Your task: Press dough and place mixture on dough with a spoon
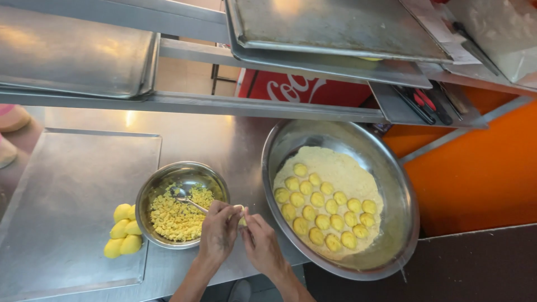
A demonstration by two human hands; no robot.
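My left hand (218, 231) and my right hand (259, 241) meet over the table's front edge, fingers pinched together on a small pale yellow dough piece (241, 220). A metal spoon (189, 201) rests in a small steel bowl (151, 188) of crumbly yellow filling, its handle reaching my left fingers. To the right stands a large steel basin (391, 168) holding pale flour and several round yellow dough pieces (324, 207) in rows.
A flat steel tray (72, 179) lies on the left with a few shaped yellow dumplings (123, 237) near its front. Steel shelves with baking trays (335, 28) hang overhead. Knives (425, 103) lie on a ledge at right, beside an orange wall.
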